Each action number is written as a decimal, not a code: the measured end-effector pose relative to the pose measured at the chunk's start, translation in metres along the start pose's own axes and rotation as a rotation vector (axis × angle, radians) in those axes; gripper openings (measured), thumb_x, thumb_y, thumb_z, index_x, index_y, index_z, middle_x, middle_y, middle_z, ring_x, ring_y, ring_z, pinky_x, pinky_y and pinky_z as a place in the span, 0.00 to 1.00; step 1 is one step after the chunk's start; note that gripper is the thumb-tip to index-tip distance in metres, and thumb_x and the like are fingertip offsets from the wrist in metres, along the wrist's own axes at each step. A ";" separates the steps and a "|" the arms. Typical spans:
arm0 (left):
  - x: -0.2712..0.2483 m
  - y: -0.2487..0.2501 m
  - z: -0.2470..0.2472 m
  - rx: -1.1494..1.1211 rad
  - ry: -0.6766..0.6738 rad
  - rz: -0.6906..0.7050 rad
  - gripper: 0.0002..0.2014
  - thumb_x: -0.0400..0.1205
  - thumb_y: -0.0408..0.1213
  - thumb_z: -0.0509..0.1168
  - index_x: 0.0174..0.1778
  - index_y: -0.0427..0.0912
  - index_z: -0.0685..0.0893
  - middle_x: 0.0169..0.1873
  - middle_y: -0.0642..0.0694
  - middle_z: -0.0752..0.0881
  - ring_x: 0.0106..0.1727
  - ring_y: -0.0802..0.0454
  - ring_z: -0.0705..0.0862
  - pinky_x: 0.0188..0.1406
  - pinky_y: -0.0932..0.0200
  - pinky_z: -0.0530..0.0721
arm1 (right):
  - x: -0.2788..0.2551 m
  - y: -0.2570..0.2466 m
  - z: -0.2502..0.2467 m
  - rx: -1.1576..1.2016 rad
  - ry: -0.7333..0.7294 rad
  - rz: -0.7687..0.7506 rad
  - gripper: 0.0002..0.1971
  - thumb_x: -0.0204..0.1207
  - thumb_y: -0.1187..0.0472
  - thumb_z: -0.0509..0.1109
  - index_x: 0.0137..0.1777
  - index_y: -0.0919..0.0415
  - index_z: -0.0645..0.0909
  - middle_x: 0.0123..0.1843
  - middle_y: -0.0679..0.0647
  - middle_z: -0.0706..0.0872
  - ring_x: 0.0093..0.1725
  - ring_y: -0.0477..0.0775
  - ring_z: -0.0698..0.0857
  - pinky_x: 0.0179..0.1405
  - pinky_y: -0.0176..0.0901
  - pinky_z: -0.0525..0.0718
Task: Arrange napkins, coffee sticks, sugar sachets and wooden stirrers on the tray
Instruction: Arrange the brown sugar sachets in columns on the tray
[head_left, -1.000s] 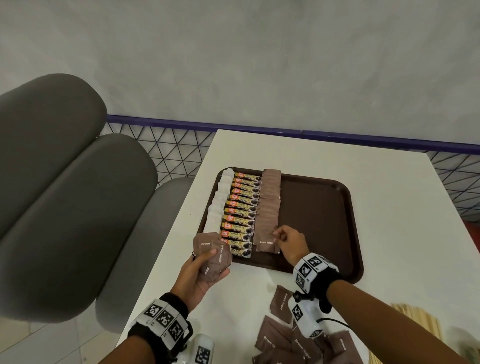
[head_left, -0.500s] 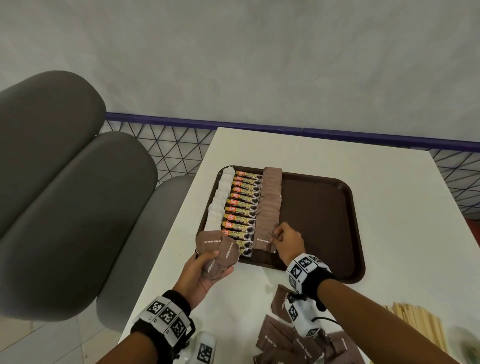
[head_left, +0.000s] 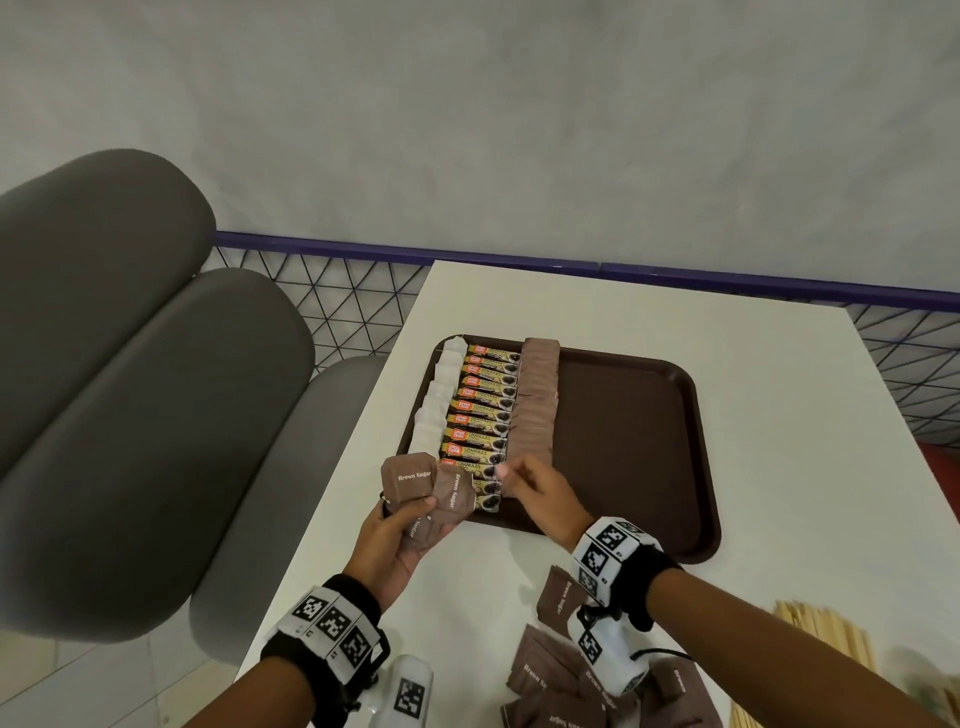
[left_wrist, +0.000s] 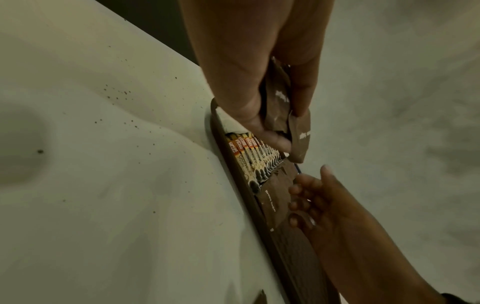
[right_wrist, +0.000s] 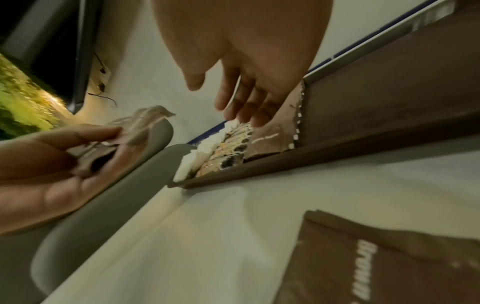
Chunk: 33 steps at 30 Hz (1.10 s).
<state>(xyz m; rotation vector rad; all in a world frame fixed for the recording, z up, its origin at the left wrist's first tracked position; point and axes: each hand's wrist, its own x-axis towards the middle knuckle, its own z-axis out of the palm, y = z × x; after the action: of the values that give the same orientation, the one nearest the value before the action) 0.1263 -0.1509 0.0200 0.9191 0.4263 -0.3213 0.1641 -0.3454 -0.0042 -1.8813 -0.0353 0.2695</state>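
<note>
A brown tray (head_left: 623, 441) carries a column of white napkins (head_left: 436, 405), a row of coffee sticks (head_left: 483, 410) and a row of brown sugar sachets (head_left: 537, 400). My left hand (head_left: 415, 512) holds a fanned bunch of brown sugar sachets (head_left: 426, 488) just above the tray's near left corner, thumb on top. My right hand (head_left: 519, 480) hovers over the near end of the sachet row, fingers relaxed and empty, reaching toward the bunch. The right wrist view confirms nothing lies between the right hand's fingers (right_wrist: 233, 111). Wooden stirrers (head_left: 826, 639) lie on the table at the right.
Loose brown sugar sachets (head_left: 561, 675) lie scattered on the white table (head_left: 779, 415) near my right wrist. The tray's right half is bare. A grey padded seat (head_left: 130, 415) stands left of the table, and a blue railing (head_left: 519, 260) runs behind.
My right hand has let go of the sachet at the near end of the row and shifted left toward the bunch. My left hand has risen slightly toward it.
</note>
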 end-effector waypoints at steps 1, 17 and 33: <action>0.000 0.000 0.001 0.003 0.003 0.008 0.20 0.78 0.21 0.61 0.66 0.35 0.78 0.60 0.33 0.85 0.56 0.40 0.86 0.47 0.53 0.89 | -0.003 -0.004 0.005 0.029 -0.079 0.001 0.07 0.79 0.52 0.64 0.44 0.54 0.77 0.40 0.46 0.80 0.42 0.43 0.79 0.46 0.34 0.76; -0.006 0.006 -0.008 -0.059 0.028 -0.049 0.13 0.82 0.28 0.56 0.60 0.34 0.79 0.49 0.34 0.86 0.49 0.38 0.88 0.51 0.46 0.85 | 0.015 0.001 -0.029 -0.199 0.044 0.025 0.05 0.76 0.65 0.69 0.50 0.59 0.81 0.41 0.53 0.81 0.35 0.44 0.77 0.32 0.27 0.76; -0.002 0.003 -0.005 -0.009 0.001 -0.136 0.16 0.80 0.30 0.59 0.65 0.34 0.78 0.58 0.31 0.84 0.57 0.33 0.85 0.55 0.44 0.84 | 0.027 0.023 -0.022 -0.813 0.084 -0.038 0.11 0.79 0.62 0.62 0.60 0.58 0.80 0.63 0.52 0.81 0.63 0.54 0.72 0.62 0.43 0.73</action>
<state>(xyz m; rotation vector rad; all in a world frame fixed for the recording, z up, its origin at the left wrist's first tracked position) 0.1250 -0.1450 0.0201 0.8830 0.4919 -0.4424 0.1927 -0.3690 -0.0237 -2.6940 -0.1404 0.1551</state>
